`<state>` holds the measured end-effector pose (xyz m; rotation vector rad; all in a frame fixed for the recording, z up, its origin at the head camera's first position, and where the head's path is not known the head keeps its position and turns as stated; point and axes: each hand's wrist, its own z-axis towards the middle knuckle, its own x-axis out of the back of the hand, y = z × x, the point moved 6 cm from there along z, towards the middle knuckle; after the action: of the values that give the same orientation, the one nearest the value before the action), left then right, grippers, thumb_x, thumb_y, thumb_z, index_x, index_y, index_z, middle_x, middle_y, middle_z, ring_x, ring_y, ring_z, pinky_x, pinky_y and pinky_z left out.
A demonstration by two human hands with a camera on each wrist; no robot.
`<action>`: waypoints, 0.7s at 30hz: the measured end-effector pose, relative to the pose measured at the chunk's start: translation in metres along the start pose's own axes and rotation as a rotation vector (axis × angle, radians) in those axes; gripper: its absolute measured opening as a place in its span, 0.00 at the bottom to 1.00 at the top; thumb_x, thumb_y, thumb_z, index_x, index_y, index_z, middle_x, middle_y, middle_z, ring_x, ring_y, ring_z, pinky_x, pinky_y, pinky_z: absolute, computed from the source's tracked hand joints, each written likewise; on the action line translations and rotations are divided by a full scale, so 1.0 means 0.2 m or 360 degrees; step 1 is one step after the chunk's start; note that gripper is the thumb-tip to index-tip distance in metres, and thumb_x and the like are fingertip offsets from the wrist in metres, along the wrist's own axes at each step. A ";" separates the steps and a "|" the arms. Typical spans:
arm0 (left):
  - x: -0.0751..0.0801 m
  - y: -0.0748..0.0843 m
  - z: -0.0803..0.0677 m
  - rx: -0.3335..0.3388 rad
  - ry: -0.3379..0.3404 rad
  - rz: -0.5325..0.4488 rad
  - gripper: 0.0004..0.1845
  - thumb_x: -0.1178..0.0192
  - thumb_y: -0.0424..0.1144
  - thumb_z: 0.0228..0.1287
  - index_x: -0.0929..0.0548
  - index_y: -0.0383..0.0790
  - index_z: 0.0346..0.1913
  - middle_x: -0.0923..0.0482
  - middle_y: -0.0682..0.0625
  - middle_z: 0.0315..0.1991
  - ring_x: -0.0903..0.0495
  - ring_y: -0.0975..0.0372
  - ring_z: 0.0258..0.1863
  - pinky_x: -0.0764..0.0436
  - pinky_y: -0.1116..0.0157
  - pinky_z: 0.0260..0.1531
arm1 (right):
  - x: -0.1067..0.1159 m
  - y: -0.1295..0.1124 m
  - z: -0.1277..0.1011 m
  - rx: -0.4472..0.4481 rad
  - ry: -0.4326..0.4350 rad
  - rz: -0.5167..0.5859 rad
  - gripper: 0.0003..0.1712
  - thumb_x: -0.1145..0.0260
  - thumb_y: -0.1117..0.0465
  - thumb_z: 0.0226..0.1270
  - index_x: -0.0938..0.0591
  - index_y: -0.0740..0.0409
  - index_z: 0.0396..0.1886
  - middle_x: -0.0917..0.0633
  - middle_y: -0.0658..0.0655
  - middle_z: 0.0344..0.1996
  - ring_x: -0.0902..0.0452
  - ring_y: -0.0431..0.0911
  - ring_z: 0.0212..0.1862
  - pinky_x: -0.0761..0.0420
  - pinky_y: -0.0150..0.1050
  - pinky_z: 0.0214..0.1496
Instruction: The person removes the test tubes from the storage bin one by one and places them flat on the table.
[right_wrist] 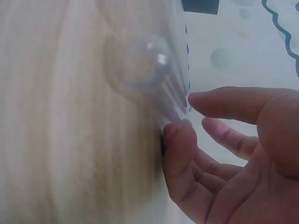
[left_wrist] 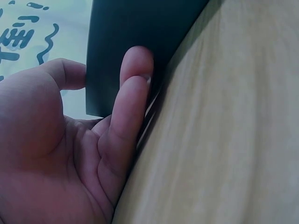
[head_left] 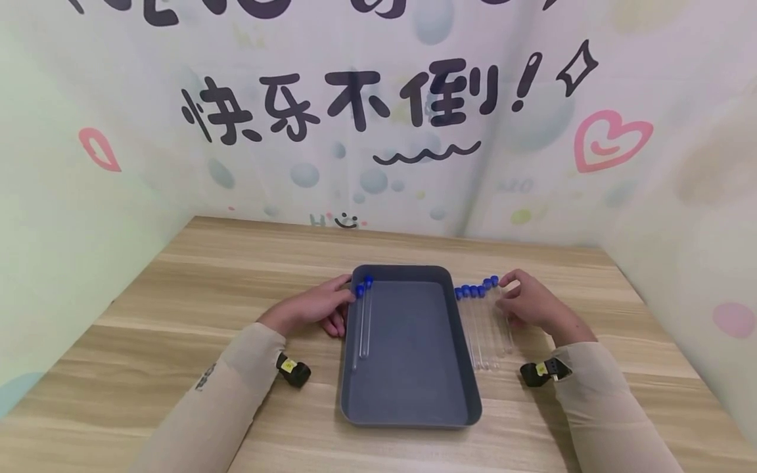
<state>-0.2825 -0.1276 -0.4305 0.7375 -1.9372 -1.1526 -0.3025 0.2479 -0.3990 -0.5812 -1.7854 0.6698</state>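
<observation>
tubes (head_left: 487, 328) with blue caps (head_left: 475, 290) lie in a row on the counter (head_left: 195, 282), just off the tray's right wall. their long axes run from 12 to 6 o'clock as you look down, caps at the 12 end and round glass bottoms toward you. your right hand (head_left: 529, 304) sits at the row's 3 o'clock side, touching the outermost tube; the fingers are relaxed and only lightly bent, and none has closed round the glass. in the right wrist view a fingertip (right_wrist: 175, 133) meets the tube's rounded end (right_wrist: 140, 63), with the thumb stretched out above it and apart from it.

your left hand (head_left: 316, 309) is at the 9 o'clock side of the dark tray (head_left: 414, 410). its straight fingers (left_wrist: 133, 93) press flat against the outside of the left wall, holding nothing. two capped tubes (head_left: 362, 325) already lie inside the tray along that same wall, parallel to the row outside, caps at 12.

so the loose tubes are at the right hand, well apart from the left, with the tray's full width between. from the right hand the tray lies toward 9 o'clock, and the tubes lie parallel to its long walls, so by my reading they need no turning to match the pair inside.
</observation>
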 end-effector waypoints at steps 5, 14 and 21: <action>0.00 0.00 0.00 0.0012 0.0001 -0.0001 0.33 0.56 0.45 0.76 0.51 0.57 0.80 0.21 0.42 0.31 0.17 0.58 0.24 0.15 0.64 0.24 | 0.01 0.00 0.00 0.0010 0.0043 -0.0027 0.24 0.40 0.62 0.73 0.37 0.66 0.62 0.22 0.75 0.52 0.20 0.48 0.35 0.15 0.40 0.33; 0.00 0.00 0.00 0.0020 -0.0006 -0.0012 0.33 0.56 0.45 0.76 0.51 0.57 0.80 0.21 0.42 0.31 0.17 0.59 0.24 0.15 0.64 0.24 | 0.04 -0.07 -0.01 0.0105 0.0206 -0.0006 0.24 0.41 0.59 0.74 0.34 0.66 0.62 0.23 0.74 0.53 0.20 0.50 0.33 0.17 0.41 0.32; 0.00 0.00 0.00 0.0025 -0.0003 -0.0014 0.34 0.56 0.45 0.76 0.52 0.57 0.80 0.21 0.42 0.31 0.17 0.58 0.24 0.15 0.64 0.24 | 0.03 -0.14 -0.05 0.0153 0.0245 0.0010 0.24 0.42 0.59 0.75 0.32 0.66 0.63 0.23 0.73 0.54 0.20 0.52 0.36 0.16 0.41 0.33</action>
<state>-0.2831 -0.1282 -0.4305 0.7541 -1.9486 -1.1447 -0.2975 0.2327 -0.3725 -0.5583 -1.6003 0.6923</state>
